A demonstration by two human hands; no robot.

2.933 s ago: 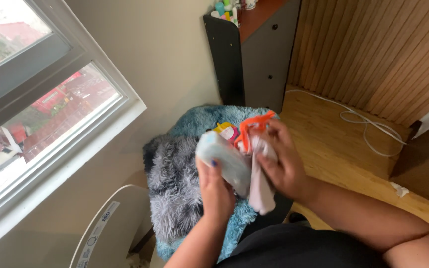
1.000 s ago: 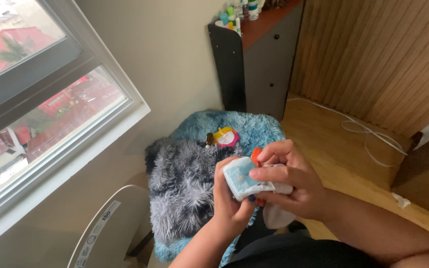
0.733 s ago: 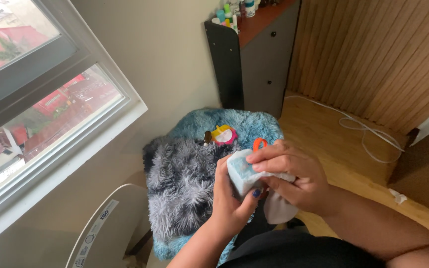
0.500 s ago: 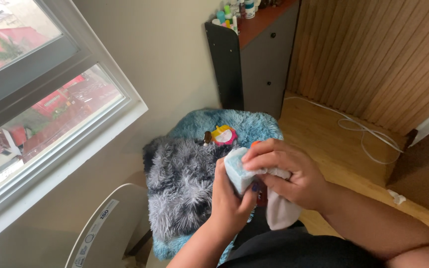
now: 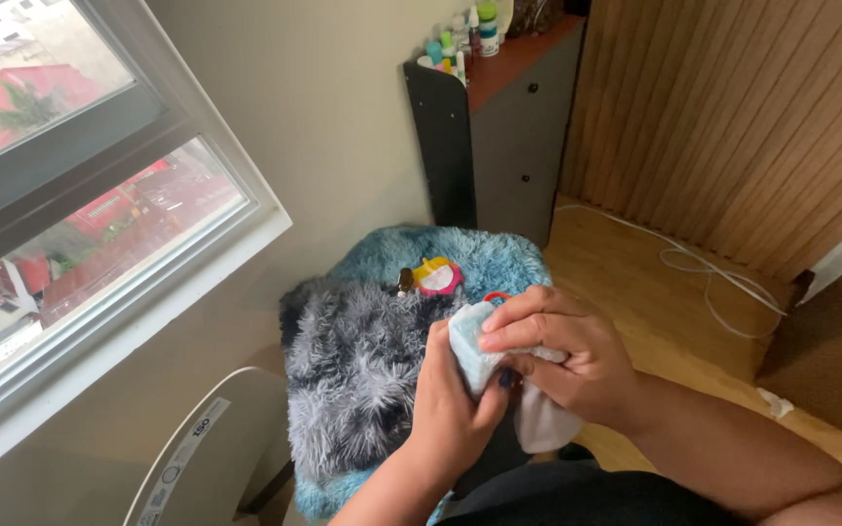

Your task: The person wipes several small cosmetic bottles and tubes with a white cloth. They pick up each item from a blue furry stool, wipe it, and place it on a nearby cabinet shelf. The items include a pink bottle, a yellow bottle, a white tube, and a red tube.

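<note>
My left hand (image 5: 450, 409) and my right hand (image 5: 567, 356) are both closed around a small pale blue pouch-like object (image 5: 470, 343) held above a furry seat. A pale pink cloth (image 5: 544, 424) hangs below my right hand, pinched under its fingers. A bit of an orange-red thing (image 5: 496, 296) peeks out just behind the fingers. On the furry blue and grey cover (image 5: 363, 370) lies a small pink and yellow toy-like item (image 5: 436, 276) beside a small dark bottle (image 5: 404, 281).
A dark cabinet (image 5: 499, 127) with several small bottles on top stands against the wall. A white cable (image 5: 704, 268) lies on the wooden floor. A window (image 5: 70, 195) is at left. A white appliance (image 5: 202, 453) sits at lower left.
The pale blue object has been folded smaller between both hands; the orange-red piece, plainly visible earlier, is now almost hidden behind my right hand. My hands shifted slightly up and right.
</note>
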